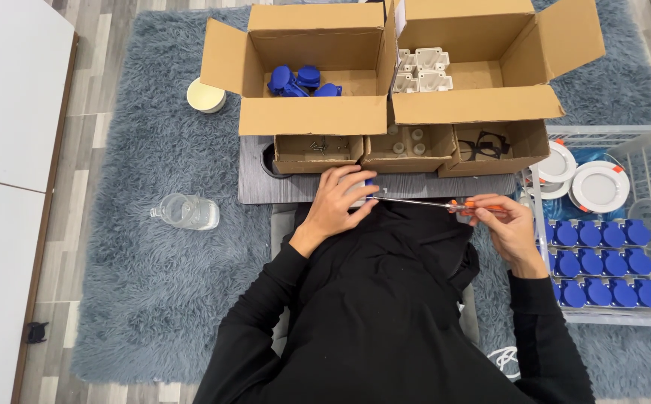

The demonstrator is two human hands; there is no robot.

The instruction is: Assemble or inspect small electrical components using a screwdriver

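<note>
Small blue-and-white part (pixel 367 191): clasped by fingers of left hand (pixel 338 202) at near edge of grey counter (pixel 265 187). Orange-handled screwdriver (pixel 445 203): gripped in closed right hand (pixel 505 224), tip laid against the part. Rack of blue caps (pixel 602 262): located beside right hand.

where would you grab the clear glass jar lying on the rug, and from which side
Grip the clear glass jar across its round body, coming from above. It lies on its side on the shaggy grey rug, long axis left to right, so fingers close front-to-back over the curve. The left hand is probably nearer.
</note>
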